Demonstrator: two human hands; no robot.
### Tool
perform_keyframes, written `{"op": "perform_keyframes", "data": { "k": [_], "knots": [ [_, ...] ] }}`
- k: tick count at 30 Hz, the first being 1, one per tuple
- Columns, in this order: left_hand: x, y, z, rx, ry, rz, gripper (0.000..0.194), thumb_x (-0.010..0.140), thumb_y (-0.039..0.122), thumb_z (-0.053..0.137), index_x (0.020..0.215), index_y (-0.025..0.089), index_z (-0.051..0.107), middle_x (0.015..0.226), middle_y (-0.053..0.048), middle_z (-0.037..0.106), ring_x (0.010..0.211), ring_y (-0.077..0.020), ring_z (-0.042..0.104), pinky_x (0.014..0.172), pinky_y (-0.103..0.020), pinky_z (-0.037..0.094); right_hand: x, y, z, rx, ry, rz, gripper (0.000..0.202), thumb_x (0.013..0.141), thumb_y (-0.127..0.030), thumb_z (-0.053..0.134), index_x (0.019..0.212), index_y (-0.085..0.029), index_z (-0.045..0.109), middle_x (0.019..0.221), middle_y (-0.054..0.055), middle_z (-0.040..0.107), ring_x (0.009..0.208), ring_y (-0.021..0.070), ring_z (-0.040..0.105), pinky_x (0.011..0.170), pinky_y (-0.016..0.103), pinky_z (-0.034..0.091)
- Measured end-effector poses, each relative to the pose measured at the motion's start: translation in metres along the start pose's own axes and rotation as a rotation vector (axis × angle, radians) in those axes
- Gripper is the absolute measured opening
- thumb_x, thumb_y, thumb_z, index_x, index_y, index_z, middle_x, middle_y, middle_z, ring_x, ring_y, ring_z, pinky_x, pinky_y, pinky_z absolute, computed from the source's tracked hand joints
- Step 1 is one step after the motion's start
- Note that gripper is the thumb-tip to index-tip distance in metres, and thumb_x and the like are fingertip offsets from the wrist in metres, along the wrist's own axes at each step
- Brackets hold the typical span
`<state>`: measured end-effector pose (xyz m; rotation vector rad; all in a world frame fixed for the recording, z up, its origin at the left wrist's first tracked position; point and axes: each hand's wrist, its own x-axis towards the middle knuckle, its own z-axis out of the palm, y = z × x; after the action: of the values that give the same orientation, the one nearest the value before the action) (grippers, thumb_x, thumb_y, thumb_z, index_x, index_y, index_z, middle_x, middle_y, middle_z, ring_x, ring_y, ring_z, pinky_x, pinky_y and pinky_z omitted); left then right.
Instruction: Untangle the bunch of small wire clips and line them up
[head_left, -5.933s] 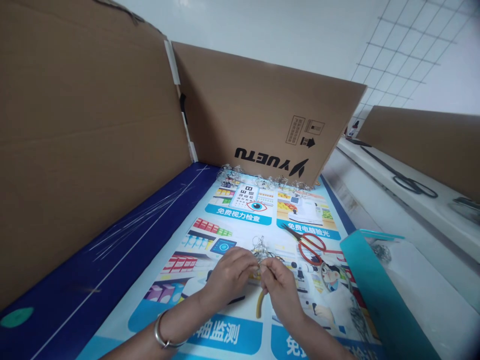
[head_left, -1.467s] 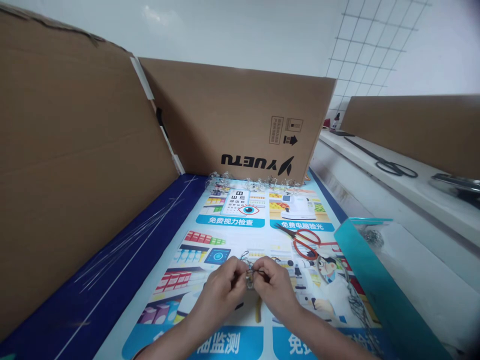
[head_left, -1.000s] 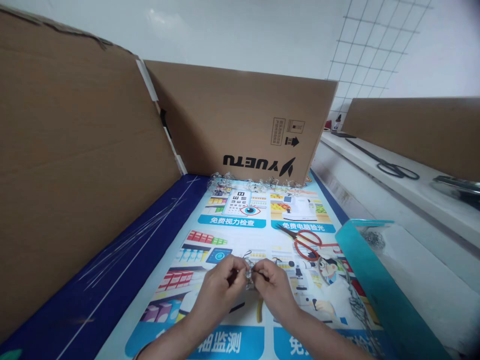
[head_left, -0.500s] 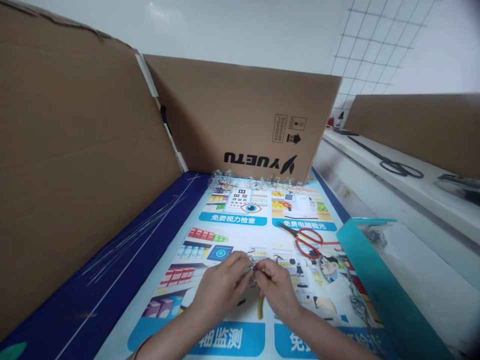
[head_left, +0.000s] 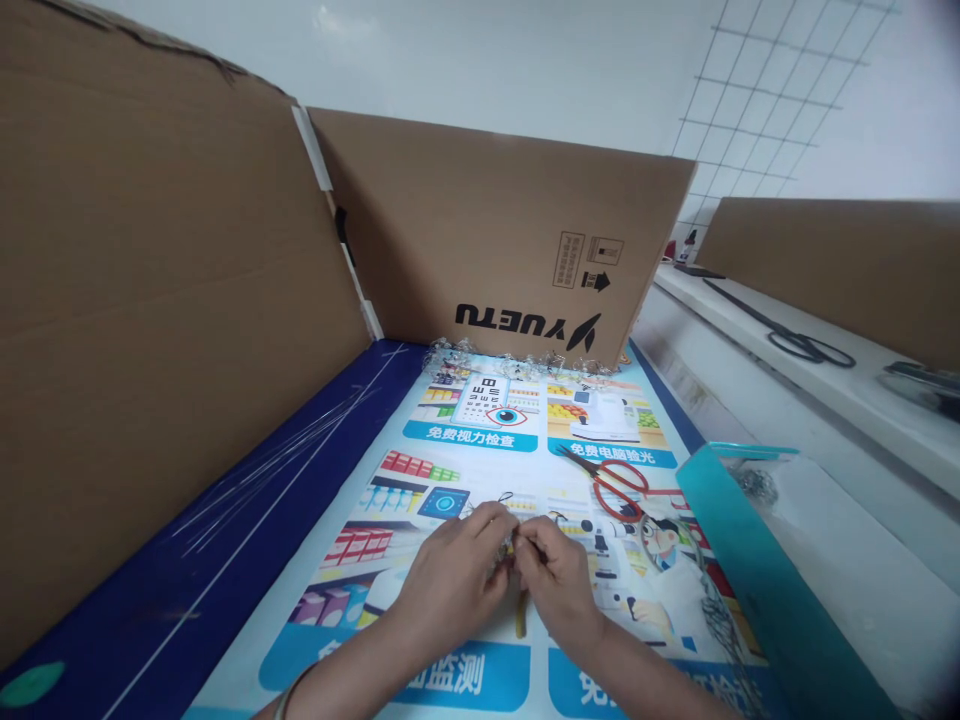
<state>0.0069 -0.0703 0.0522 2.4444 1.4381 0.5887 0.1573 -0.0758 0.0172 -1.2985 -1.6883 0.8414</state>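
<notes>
My left hand (head_left: 457, 565) and my right hand (head_left: 561, 580) meet low in the middle of the view, fingertips pinched close together. Between them is a small shiny, wiry piece (head_left: 505, 548), mostly hidden by the fingers, so its exact kind is unclear. A thin dark loop (head_left: 505, 497) sticks up just beyond the left fingertips. Under the hands lies a printed sheet (head_left: 517, 470) with pictures and Chinese text. Red-handled scissors (head_left: 619, 492) rest on it, beyond my right hand. A yellowish strip (head_left: 520, 615) shows between the wrists.
Several clear wiry pieces (head_left: 525, 370) line the foot of the cardboard panel (head_left: 495, 230). Loose clear strands (head_left: 277, 455) lie on the left. At right are tangled wire (head_left: 724, 620), a teal-edged box (head_left: 772, 570) and a ledge with black scissors (head_left: 802, 345).
The camera view has shifted slightly. My left fingers have closed further over the small wiry piece, covering more of it; both hands stay together in the same place on the sheet.
</notes>
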Motion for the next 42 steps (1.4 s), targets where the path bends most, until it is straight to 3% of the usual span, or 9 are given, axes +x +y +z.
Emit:
{"op": "perform_keyframes", "data": {
  "k": [8,18,21,25,29,34,42],
  "knots": [
    [0.000,-0.003,0.001,-0.062,0.039,0.018,0.025,0.078,0.014,0.045,0.098,0.023,0.056,0.096,-0.004,0.059,0.086,-0.0191,0.057,0.074,-0.029,0.044,0.000,-0.005,-0.003,-0.127,0.046,-0.112,0.011,0.085,-0.021,0.043,0.082,-0.020,0.054,0.069,-0.001,0.056,0.062,0.0120,0.052,0.060,0.023,0.038],
    [-0.002,-0.003,-0.004,-0.154,0.090,0.010,0.023,0.078,0.017,0.047,0.098,0.023,0.056,0.093,-0.003,0.059,0.082,-0.0178,0.057,0.072,-0.028,0.044,0.000,-0.008,-0.007,0.011,0.030,-0.143,0.011,0.085,-0.025,0.046,0.083,-0.020,0.056,0.070,0.001,0.056,0.064,0.0132,0.051,0.061,0.025,0.039],
    [-0.001,-0.003,-0.005,-0.172,0.087,-0.014,0.022,0.077,0.017,0.048,0.096,0.023,0.057,0.092,-0.003,0.059,0.080,-0.0176,0.057,0.071,-0.028,0.044,0.002,-0.008,-0.005,0.201,0.018,-0.009,0.012,0.083,-0.030,0.050,0.080,-0.019,0.055,0.065,-0.001,0.052,0.060,0.0121,0.048,0.057,0.024,0.038],
    [0.001,-0.007,-0.005,-0.251,0.079,-0.049,0.020,0.074,0.016,0.049,0.091,0.023,0.059,0.088,-0.002,0.058,0.079,-0.0174,0.056,0.070,-0.027,0.044,0.008,-0.006,-0.001,0.687,-0.042,0.285,0.015,0.081,-0.032,0.055,0.077,-0.018,0.052,0.053,-0.006,0.043,0.046,0.0076,0.037,0.045,0.020,0.028],
    [0.005,-0.013,0.001,-0.441,0.094,-0.072,0.024,0.071,0.013,0.050,0.092,0.021,0.059,0.091,-0.003,0.057,0.078,-0.0162,0.055,0.069,-0.027,0.044,0.014,-0.002,0.000,0.967,-0.114,0.425,0.013,0.077,-0.028,0.059,0.075,-0.017,0.052,0.051,-0.006,0.044,0.042,0.0056,0.034,0.044,0.020,0.023],
    [0.008,-0.012,0.013,-0.669,0.181,-0.133,0.024,0.068,0.007,0.048,0.088,0.018,0.055,0.095,-0.004,0.054,0.071,-0.0125,0.051,0.064,-0.025,0.045,0.015,0.000,0.001,1.104,-0.114,0.521,0.012,0.077,-0.027,0.060,0.077,-0.018,0.052,0.052,-0.006,0.046,0.041,0.0051,0.034,0.044,0.020,0.021],
    [0.005,-0.006,0.021,-0.709,0.322,-0.135,0.019,0.073,0.007,0.045,0.085,0.018,0.054,0.100,-0.006,0.055,0.083,-0.0153,0.053,0.073,-0.029,0.047,0.012,-0.002,0.003,1.088,-0.123,0.470,0.012,0.076,-0.029,0.061,0.076,-0.019,0.054,0.050,-0.006,0.044,0.043,0.0066,0.035,0.046,0.021,0.026]
  ]
}}
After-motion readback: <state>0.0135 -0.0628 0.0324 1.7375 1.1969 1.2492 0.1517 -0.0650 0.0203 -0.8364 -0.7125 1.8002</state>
